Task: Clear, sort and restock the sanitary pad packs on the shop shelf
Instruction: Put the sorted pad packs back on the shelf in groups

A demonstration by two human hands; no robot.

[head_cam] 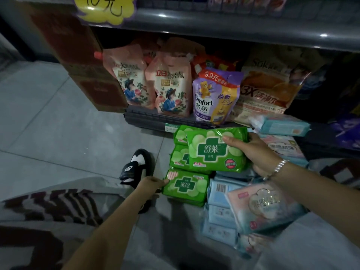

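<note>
Right hand (253, 151) grips a green pad pack (216, 151) above the floor stack; left hand (151, 185) pinches another green pack (185, 187), blue packs (220, 215) alongside.

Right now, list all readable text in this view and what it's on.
"10元": yellow price sign
"9.9元", "Comfort", "金纺", "焕新": purple softener pouch
"立白": pink detergent pouch
"3X": orange pouch
"舒莱", "15+5": green pad pack gripped by right hand
Shelf-edge tag, blue packs: too blurred.
</note>
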